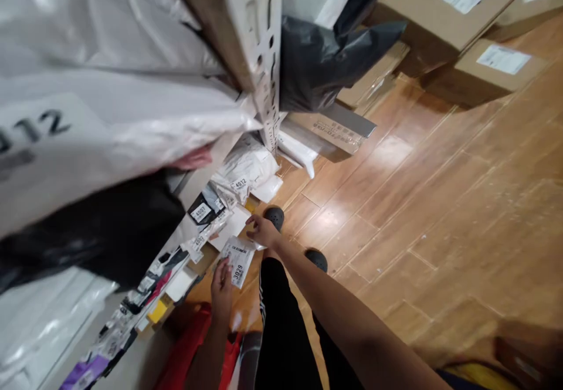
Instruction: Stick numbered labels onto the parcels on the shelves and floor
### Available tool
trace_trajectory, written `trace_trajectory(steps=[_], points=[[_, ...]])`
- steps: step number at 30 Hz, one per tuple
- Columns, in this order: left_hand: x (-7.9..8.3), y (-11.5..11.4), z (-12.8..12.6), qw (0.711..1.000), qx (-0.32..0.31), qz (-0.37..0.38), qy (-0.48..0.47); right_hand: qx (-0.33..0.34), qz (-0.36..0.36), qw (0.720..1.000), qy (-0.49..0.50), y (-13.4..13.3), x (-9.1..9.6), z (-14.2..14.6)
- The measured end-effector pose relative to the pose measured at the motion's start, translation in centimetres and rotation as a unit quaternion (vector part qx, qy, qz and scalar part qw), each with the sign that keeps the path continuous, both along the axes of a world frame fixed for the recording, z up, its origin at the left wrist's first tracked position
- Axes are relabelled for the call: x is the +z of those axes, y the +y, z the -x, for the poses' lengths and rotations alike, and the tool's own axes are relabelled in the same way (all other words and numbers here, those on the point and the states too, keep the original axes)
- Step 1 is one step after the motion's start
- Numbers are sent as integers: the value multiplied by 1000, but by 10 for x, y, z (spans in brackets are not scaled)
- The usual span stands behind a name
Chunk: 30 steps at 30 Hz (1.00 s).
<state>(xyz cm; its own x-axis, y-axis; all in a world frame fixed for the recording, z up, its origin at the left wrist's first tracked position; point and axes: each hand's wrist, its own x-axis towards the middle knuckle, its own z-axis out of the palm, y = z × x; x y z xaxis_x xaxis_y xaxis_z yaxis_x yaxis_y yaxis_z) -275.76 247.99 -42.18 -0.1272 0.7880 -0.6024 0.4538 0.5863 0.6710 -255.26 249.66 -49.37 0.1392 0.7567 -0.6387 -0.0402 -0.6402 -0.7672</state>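
Note:
A small white parcel (238, 259) with a shipping label marked 3029 is held low in front of me, above the floor. My left hand (222, 289) grips its lower left edge, fingers closed on it. My right hand (263, 231) pinches its upper right corner. Just to the left is the lowest shelf (185, 243) of a rack, lined with numbered poly-bag parcels such as 4012 (244, 174) and 4007 (206, 207).
A white metal rack post (263, 56) rises at centre, with large white and black bags on the shelves left and right. Cardboard boxes (453, 3) sit on the wooden floor at upper right. My black-shoed feet (275, 216) stand below the hands. A red bag (193, 343) lies at bottom left.

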Motion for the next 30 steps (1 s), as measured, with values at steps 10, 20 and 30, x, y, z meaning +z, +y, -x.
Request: trace_trajectory(steps=[10, 20, 30], points=[[3, -100, 61, 998, 56, 9, -15, 54, 91, 993, -57, -157, -1, 80], [-15, -95, 144, 983, 167, 74, -33, 68, 103, 987, -106, -152, -36, 163], [-8, -41, 232, 991, 134, -7, -19, 99, -133, 949, -268, 1, 4, 222]])
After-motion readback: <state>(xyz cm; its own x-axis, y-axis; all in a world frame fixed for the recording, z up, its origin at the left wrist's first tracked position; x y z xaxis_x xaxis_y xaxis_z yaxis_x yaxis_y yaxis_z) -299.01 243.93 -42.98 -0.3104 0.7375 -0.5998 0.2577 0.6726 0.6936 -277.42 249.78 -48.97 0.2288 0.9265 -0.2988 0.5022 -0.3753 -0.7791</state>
